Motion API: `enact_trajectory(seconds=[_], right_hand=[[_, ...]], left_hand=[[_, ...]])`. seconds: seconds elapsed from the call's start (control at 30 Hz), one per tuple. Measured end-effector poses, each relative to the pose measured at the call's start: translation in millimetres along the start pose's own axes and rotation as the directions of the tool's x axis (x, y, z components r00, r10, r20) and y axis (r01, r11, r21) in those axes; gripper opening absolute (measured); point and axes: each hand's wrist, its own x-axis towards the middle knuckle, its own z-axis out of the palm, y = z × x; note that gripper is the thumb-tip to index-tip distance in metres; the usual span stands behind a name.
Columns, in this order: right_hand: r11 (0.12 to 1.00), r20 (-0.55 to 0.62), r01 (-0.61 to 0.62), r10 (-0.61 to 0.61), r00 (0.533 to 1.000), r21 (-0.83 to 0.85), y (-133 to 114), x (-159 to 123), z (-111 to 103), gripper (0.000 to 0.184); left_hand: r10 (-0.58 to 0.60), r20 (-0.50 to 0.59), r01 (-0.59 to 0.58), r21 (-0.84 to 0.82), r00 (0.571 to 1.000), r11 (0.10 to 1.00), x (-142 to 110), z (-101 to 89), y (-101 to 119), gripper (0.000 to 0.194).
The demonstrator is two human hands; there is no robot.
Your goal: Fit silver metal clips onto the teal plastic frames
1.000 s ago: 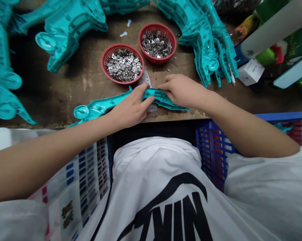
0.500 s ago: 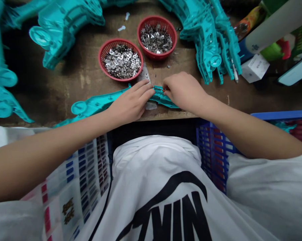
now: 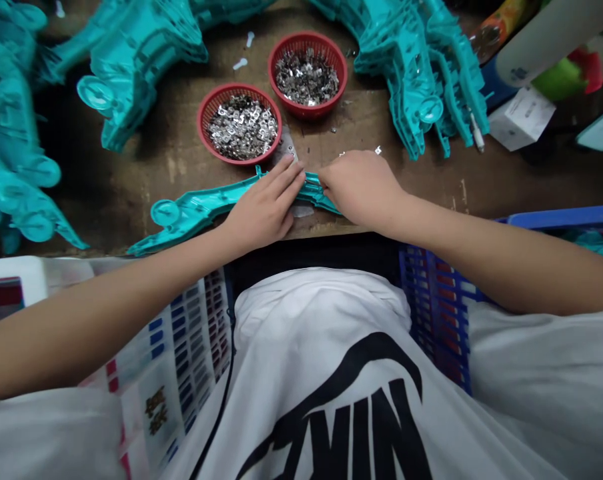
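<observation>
A long, curved teal plastic part (image 3: pixel 201 203) with a round disc near its left end lies along the front edge of the bench. My left hand (image 3: pixel 264 203) rests across its middle, fingers nearly straight over the top and thumb on the near side, gripping it. Close by at the part's right end, my right hand (image 3: pixel 361 190) is closed, fingertips pressed together against the part. What they pinch is hidden. A flat metal plate (image 3: pixel 286 145) shows just beyond my left fingertips. Two red baskets (image 3: pixel 200 127) (image 3: pixel 342 83) hold many small metal clips (image 3: pixel 244 130).
Stacks of teal parts (image 3: pixel 146 60) (image 3: pixel 406 80) stand at the back left and right. A small white box (image 3: pixel 521 120) sits on the right. Loose metal clips (image 3: pixel 378 150) lie beyond my right hand. Plastic crates, one white (image 3: pixel 176 353) and one blue (image 3: pixel 436 300), flank my lap.
The view has shifted slightly. A thin red-orange piece seen at my right fingertips is now hidden as that hand has turned over it. My left hand keeps its place on the part.
</observation>
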Motion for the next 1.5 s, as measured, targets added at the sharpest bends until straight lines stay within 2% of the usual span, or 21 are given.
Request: enact_trajectory(seconds=[0.13,0.27,0.4,0.5,0.6,0.7,0.77,0.87,1.0,1.1,1.23,1.37,1.5], right_hand=[[1.000,0.036,-0.005,0.005,0.999,0.008,-6.2,-2.1,-9.0,0.053],[1.000,0.068,-0.006,0.006,0.998,-0.006,-7.3,-0.7,-8.1,0.058],[0.998,0.075,-0.045,0.049,0.996,-0.047,-9.9,0.6,-3.6,0.057],[0.996,0.028,-0.093,0.093,0.995,0.000,-3.7,1.1,-1.4,0.047],[0.993,-0.066,-0.076,0.082,0.994,0.085,14.8,2.4,-3.8,0.041],[0.989,-0.182,-0.015,0.042,0.982,0.150,35.2,5.6,-10.5,0.046],[0.981,-0.212,0.006,0.036,0.977,0.192,43.2,8.5,-13.8,0.057],[0.973,-0.174,0.100,-0.064,0.983,0.209,44.8,11.3,-11.9,0.063],[0.968,-0.054,0.243,-0.240,0.969,0.063,36.8,8.2,-2.6,0.050],[0.969,0.026,0.245,-0.244,0.969,-0.039,30.6,3.1,-0.8,0.049],[0.957,0.029,0.274,-0.273,0.962,-0.095,27.0,-1.4,-6.5,0.058],[0.949,0.074,0.286,-0.278,0.958,-0.134,25.4,1.0,-10.5,0.058],[0.957,0.111,0.236,-0.220,0.969,-0.169,24.0,8.1,-11.9,0.056]], left_hand=[[0.008,0.073,-0.011,0.037,0.997,0.999,5.6,-5.3,-2.9,0.090],[-0.067,0.160,0.064,0.027,0.985,0.998,11.3,-12.0,0.0,0.094],[-0.119,0.165,0.118,0.014,0.979,0.993,13.7,-13.9,4.6,0.091],[-0.120,0.157,0.119,0.012,0.980,0.993,15.0,-12.4,6.7,0.089],[-0.139,0.143,0.139,0.015,0.980,0.990,16.7,-10.7,8.1,0.090],[-0.139,0.115,0.139,0.002,0.984,0.990,17.7,-10.1,9.1,0.096],[-0.124,0.111,0.125,-0.002,0.986,0.992,17.7,-10.2,9.3,0.094],[-0.127,0.108,0.128,0.002,0.986,0.992,17.1,-10.0,7.9,0.087],[-0.132,0.103,0.132,0.006,0.986,0.991,16.7,-8.5,4.3,0.085],[-0.123,0.106,0.122,0.018,0.987,0.992,16.5,-7.5,2.8,0.084],[-0.125,0.110,0.123,0.025,0.986,0.992,15.2,-7.3,3.8,0.085],[-0.140,0.112,0.137,0.038,0.984,0.990,14.6,-7.4,5.3,0.083],[-0.145,0.099,0.143,0.032,0.984,0.989,14.6,-6.9,4.4,0.082]])
